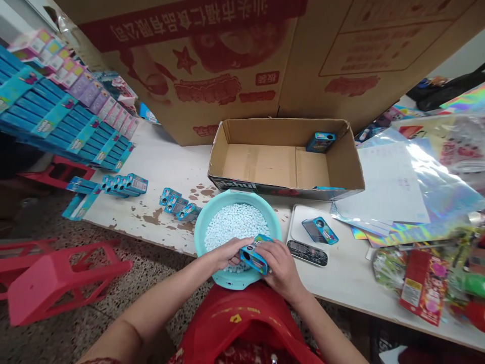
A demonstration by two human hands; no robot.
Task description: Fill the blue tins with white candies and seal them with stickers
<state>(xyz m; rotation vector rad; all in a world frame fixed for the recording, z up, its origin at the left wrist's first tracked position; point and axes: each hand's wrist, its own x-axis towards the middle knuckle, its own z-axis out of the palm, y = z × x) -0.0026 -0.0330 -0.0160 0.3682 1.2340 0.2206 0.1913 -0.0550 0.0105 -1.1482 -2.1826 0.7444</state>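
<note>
Both hands hold one small blue box (253, 256) over the near rim of a teal basin (212, 212) filled with small white pellets (235, 225). My left hand (226, 253) grips the box's left end with curled fingers. My right hand (279, 267) closes over its right end and top. Another small blue box (320, 230) lies on a white scale (303, 217) just right of the basin. One more blue box (320, 141) stands in the back right corner of an open cardboard tray (341, 167).
Several small blue boxes (179, 203) lie left of the basin, more (125, 183) near the table's left edge. Stacked blue cartons (56, 121) fill the far left. A big printed cardboard box (265, 55) stands behind. Holographic sheets (424, 202) and packets (422, 285) lie right. Red stools (56, 278) stand on the floor.
</note>
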